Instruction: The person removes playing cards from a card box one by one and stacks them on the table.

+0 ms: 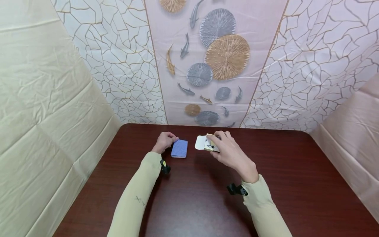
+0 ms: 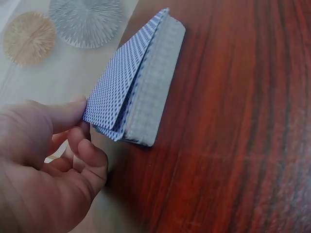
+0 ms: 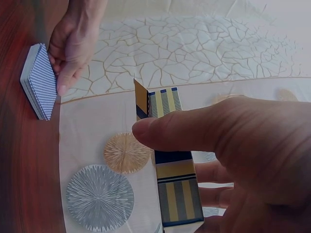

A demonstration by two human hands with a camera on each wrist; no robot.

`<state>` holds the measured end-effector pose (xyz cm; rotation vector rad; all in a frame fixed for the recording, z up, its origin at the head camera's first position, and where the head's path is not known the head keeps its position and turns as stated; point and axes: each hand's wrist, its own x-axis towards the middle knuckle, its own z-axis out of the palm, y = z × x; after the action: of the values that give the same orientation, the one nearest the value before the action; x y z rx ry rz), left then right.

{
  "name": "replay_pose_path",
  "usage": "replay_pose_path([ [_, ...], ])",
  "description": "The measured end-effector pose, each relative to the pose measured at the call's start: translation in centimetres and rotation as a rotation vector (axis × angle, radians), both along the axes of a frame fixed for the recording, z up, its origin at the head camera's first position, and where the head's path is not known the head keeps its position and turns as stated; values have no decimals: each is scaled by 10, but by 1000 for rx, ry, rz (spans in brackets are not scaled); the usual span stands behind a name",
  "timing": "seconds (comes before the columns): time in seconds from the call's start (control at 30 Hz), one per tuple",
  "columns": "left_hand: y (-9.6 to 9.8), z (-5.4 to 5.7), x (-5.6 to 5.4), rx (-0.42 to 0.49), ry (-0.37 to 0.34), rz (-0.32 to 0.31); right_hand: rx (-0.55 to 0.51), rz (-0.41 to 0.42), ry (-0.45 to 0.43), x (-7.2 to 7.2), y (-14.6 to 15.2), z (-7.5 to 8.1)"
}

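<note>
Cards sit stacked just below the head view's centre, the left hand pinching the top one's corner; rightward, the right hand grips a striped box.

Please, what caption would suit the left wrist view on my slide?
Left hand pinches a corner of the blue-patterned top playing card on its deck, upon a reddish-brown table.
</note>
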<state>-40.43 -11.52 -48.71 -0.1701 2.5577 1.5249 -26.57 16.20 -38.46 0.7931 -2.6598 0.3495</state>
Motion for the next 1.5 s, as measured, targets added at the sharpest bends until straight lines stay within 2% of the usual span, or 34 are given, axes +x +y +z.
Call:
replay_pose_path([
  [0.23,3,-1,0,-115,46,19,-5,-1,-9,0,0,2],
  [0.53,8,-1,5,-183,101,61,-16,-1,-25,1,-1,0],
  [0.8,12,-1,8,-253,158,73,-20,5,-13,2,-1,-1],
  [1.13,10,0,9,-192,137,76,-18,2,-20,2,-1,-1],
  [1.5,15,16,15,-103,165,110,-18,7,-16,2,0,1],
])
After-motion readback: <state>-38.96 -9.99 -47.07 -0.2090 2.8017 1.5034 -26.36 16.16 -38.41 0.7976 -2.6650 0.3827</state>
